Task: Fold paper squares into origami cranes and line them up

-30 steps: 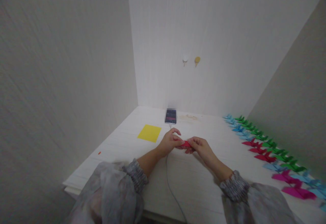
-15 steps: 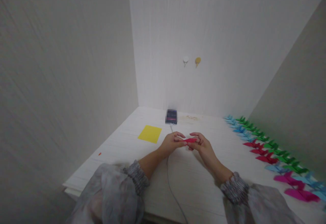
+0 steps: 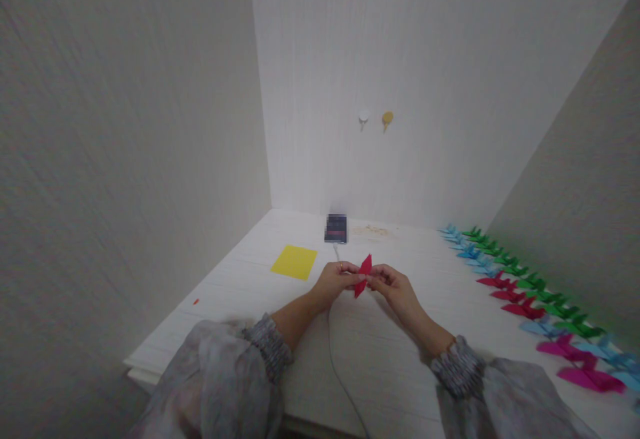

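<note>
A small folded red paper is held above the middle of the white table, its two pointed ends up and down between my hands. My left hand pinches it from the left with thumb and fingers. From the right, my right hand grips its middle between thumb and forefinger. Fine folds of the paper are too small to make out. A flat yellow paper square lies on the table left of my left hand.
Rows of folded paper cranes in green, blue, red and magenta line the right side. A phone with a white cable lies near the back wall. An orange scrap is at left. Two hooks hang on the wall.
The red paper has turned from lying sideways to pointing up and down. The fingers of my right hand have closed in around its middle. My arms stay about where they were.
</note>
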The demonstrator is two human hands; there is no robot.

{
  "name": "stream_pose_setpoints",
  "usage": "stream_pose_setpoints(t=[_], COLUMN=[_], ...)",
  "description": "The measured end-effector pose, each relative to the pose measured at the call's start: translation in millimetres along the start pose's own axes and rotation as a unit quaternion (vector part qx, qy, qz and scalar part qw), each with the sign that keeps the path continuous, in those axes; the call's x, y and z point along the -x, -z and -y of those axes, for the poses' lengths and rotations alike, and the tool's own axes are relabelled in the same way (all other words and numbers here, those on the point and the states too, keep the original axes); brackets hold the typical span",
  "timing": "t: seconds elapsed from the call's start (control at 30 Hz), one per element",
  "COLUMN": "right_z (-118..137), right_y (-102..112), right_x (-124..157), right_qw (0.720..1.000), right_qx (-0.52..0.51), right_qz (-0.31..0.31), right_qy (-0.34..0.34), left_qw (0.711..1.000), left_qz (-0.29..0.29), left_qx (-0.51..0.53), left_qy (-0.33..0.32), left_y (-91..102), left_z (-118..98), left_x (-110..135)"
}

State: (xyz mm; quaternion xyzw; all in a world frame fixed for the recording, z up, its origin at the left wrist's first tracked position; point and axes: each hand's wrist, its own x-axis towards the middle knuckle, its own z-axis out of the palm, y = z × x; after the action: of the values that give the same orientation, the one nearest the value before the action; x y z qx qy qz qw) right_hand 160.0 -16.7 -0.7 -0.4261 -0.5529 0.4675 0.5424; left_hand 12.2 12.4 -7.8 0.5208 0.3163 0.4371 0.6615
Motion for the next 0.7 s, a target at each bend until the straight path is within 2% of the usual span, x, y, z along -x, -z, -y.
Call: stream_pose_setpoints(t=[0.17,0.4,0.57,0.7], right_z=[1.0,1.1,2.3,3.3], right_y=[-0.4,-0.9,-1.1,-0.9], right_x=[-0.6,-1.1,0.1,0.5], right_qw=[1.000,0.999,0.998,0.998], right_qx=[0.009,-0.030,-0.039,-0.042], right_qz=[0.002,0.008,0.020,0.023], right_qy=[0.002,0.006,0.038,0.038], left_qw=[1.000,0.999,0.999,0.999], left_qz=[0.006,0.002,0.004,0.010], left_qx=[0.013,0.032,0.027,0.029], left_qy=[0.016,-0.033,-0.039,-0.042], left_y=[-1.7,-1.4,0.0,0.6], left_z=[-1.7,-2.8,-2.1,-3.2], left_x=[0.9,1.3,1.3,1.9])
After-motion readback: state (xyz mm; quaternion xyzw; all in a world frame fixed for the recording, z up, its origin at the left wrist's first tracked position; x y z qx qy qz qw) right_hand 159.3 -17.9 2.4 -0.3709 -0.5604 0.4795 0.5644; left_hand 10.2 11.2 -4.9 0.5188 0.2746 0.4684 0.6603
